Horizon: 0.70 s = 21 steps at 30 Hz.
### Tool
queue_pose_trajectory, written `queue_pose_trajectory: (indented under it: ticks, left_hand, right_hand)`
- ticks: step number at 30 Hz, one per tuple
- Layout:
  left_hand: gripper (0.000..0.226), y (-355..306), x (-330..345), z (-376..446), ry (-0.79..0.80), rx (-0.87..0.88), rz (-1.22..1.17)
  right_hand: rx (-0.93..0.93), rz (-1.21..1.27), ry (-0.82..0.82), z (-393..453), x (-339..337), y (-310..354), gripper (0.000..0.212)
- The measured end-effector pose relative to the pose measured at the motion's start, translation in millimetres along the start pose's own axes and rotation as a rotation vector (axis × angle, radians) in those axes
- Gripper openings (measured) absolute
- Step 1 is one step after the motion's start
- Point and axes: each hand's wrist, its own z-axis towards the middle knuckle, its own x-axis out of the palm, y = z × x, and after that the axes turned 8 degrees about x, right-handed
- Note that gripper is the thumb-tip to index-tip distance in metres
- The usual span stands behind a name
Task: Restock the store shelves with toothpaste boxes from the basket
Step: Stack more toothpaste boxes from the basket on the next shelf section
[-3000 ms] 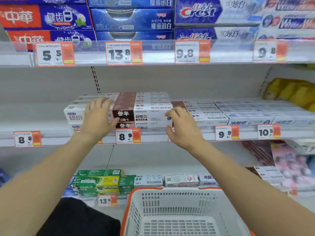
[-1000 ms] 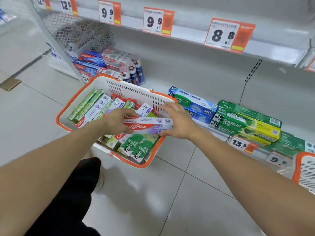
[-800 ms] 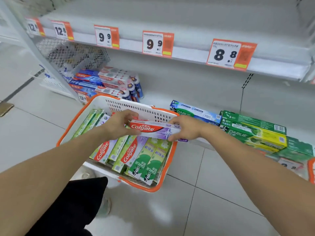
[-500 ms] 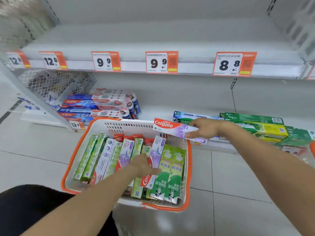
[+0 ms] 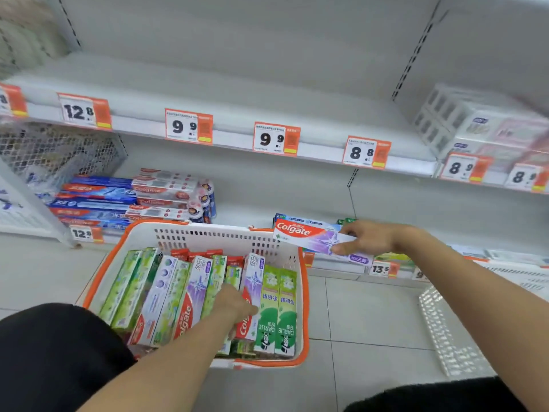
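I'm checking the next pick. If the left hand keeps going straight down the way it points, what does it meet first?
Probably the purple Colgate box standing in the basket; the left hand seems at it already, though depth is unclear.

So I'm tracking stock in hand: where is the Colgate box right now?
Head view, right of centre: the Colgate box is pinched in the right hand, above the basket's far right corner.

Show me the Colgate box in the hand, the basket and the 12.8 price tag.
Colgate box (image 5: 309, 237): head view, red logo face.
Basket (image 5: 303, 307): head view, orange right rim.
12.8 price tag (image 5: 77, 112): head view, printed number.
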Motion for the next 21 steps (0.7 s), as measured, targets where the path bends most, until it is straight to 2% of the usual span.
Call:
queue_pose_trajectory:
  ticks: [2, 5, 7, 8, 12, 16, 19, 21]
  left_hand:
    - [0.067, 0, -2, -5, 0.02, -0.057, -0.087]
    - [0.056, -4, -7, -9, 0.102, -0.054, -0.174]
    - [0.036, -15, -20, -14, 0.129, 0.018, -0.115]
    - [0.033, -24, -30, -15, 0.14, 0.059, -0.069]
    - [0.022, -74, -87, -23, 0.207, 0.263, -0.032]
    - [0.034, -108, -140, -35, 0.185, 0.42, -0.264]
    - [0.044, -117, -156, -35, 0.186, 0.483, -0.478]
    - [0.047, -128, -156, -32, 0.132, 0.512, -0.519]
  right_hand:
    - [-0.025, 0.072, -0.026, -8, 3, -2, 0.046]
    - [-0.024, 0.185, -0.042, -8, 13, -7, 0.046]
    - [-0.019, 0.215, -0.022, -2, 8, -5, 0.049]
    - [-0.024, 0.206, -0.02, 0, 1, -1, 0.048]
    - [-0.115, 0.268, -0.014, 6, -30, 18, 0.029]
    - [-0.247, 0.467, -0.003, 7, -54, 26, 0.026]
    - [-0.354, 0.563, -0.019, -1, -82, 28, 0.04]
    - [-0.42, 0.646, -0.089, -3, -97, 30, 0.043]
